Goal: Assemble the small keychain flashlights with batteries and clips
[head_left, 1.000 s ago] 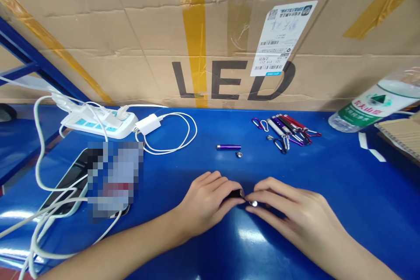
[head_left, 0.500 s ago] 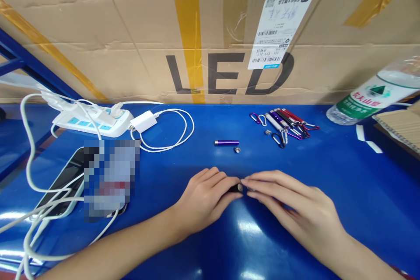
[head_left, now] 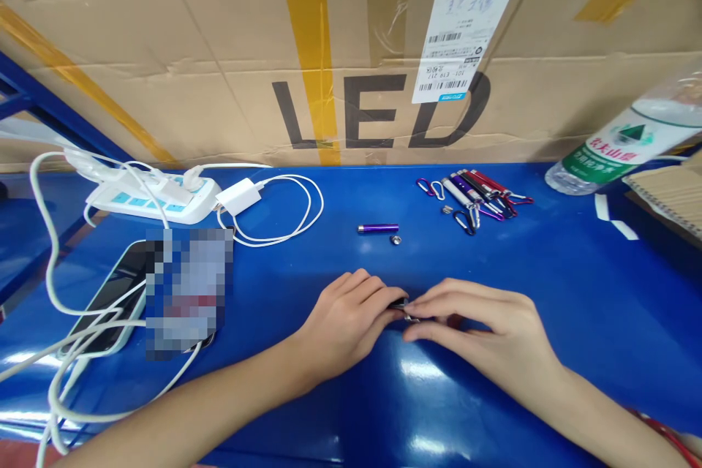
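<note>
Both hands rest low on the blue table (head_left: pixel 575 285), fingertips meeting. My left hand (head_left: pixel 348 322) is closed round a small dark flashlight body (head_left: pixel 397 303), mostly hidden by its fingers. My right hand (head_left: pixel 474 333) pinches a small silver end piece (head_left: pixel 410 316) against the open end of that body. Beyond the hands lie a loose purple flashlight tube (head_left: pixel 378 228) and a small silver cap (head_left: pixel 395 240). A bunch of several keychain flashlights (head_left: pixel 476 196) with carabiner clips lies further right.
A large cardboard box marked LED (head_left: pixel 378 51) stands along the back. A white power strip (head_left: pixel 153 197), charger and cables (head_left: pixel 274 212) and a phone (head_left: pixel 110 300) fill the left side. A water bottle (head_left: pixel 625 142) and a notebook (head_left: pixel 672 197) lie at the right.
My right fingers have closed into a tighter pinch on the silver piece and pressed it to the end of the dark body. The view has tilted slightly downward.
</note>
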Available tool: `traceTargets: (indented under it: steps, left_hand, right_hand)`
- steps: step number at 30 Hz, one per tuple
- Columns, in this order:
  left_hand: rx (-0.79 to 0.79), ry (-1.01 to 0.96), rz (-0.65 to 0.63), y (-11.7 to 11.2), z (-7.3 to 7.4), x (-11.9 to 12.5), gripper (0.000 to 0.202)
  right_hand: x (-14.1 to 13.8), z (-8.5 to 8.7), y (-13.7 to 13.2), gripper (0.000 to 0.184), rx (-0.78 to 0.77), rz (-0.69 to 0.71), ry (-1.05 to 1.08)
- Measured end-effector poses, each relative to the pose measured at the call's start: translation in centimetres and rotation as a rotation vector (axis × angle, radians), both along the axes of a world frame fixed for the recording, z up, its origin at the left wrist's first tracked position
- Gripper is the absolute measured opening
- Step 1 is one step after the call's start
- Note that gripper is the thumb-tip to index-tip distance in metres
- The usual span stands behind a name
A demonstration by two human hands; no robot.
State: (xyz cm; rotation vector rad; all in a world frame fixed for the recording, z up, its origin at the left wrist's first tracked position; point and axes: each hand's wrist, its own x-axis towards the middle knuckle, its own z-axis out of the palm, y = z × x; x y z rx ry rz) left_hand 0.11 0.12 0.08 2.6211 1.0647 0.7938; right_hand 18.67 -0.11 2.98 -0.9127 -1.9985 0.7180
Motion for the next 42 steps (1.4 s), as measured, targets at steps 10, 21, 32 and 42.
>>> traceTargets:
  steps: [10, 21, 32, 42]
  left_hand:
    - [0.0, -0.059, -0.009, -0.3, 0.3, 0.1, 0.028]
    - [0.038, -0.137, -0.007, -0.4, 0.3, 0.1, 0.023]
    - [-0.005, -0.141, -0.012, -0.4, 0.3, 0.0, 0.029]
    - [-0.08, -0.137, -0.071, -0.3, 0.2, 0.0, 0.035]
  right_hand:
    - [-0.2, -0.4, 0.3, 0.014, -0.23, -0.027, 0.116]
    - [-0.3, 0.1, 0.4, 0.006, -0.138, -0.145, 0.109]
    - [0.1, 0.1, 0.7, 0.006, -0.173, 0.018, 0.089]
    - [0.5, -0.8, 1.7, 0.016, -0.147, 0.142, 0.148]
